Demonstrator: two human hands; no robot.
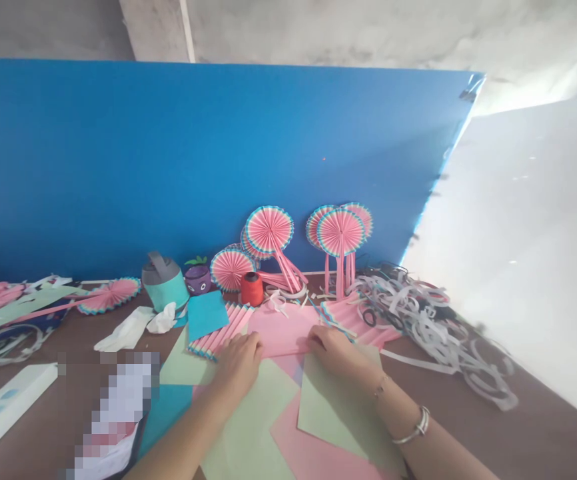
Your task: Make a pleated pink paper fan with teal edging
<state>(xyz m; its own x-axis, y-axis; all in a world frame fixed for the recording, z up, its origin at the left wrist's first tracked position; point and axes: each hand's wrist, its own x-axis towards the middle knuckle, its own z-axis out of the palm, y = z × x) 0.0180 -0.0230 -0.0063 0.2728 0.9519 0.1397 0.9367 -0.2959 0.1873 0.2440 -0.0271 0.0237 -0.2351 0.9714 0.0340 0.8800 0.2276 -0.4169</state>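
Note:
A pink sheet of paper (283, 330) lies flat between my hands. My left hand (241, 360) pinches its left edge near the lower corner, fingers closed. At the right edge my right hand (336, 350) grips the same sheet, fingertips curled. Pleated pink paper with blue and cream edges (233, 327) lies beside my left hand, partly under a blue paper square (207, 315). Another pleated pink piece (361, 319) is beyond my right hand. Pale green sheets (253, 420) and pink sheets (313, 440) overlap under my forearms.
Round pink paper fans (341, 232) lean against the blue partition (168, 153). A red thread spool (252, 289), a purple pot (198, 280) and a teal-grey container (164, 283) stand at the back. Tangled white strips (418, 310) cover the right side. A pixelated item lies left.

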